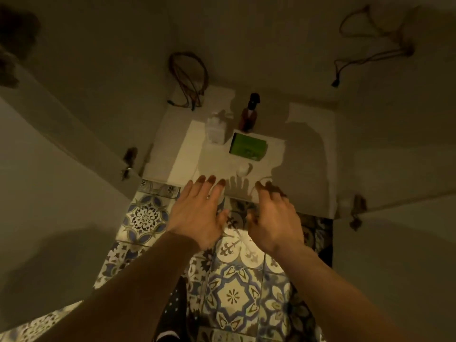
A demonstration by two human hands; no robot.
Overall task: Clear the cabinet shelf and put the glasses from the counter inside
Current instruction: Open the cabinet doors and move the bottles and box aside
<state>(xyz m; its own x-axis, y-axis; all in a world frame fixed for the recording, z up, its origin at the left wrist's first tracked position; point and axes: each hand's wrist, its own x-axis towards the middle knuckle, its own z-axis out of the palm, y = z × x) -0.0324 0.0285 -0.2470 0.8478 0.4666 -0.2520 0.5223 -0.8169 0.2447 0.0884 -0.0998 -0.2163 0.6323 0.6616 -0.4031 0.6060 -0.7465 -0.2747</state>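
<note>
Cabinet shelf (187,144) has a green box (248,146) mid-shelf, a clear bottle (217,130) and a dark bottle (249,117) toward its back edge. Left hand (197,215) has its fingers spread flat at the front edge; right hand (274,218) has them loosely curled, holding nothing.
</note>
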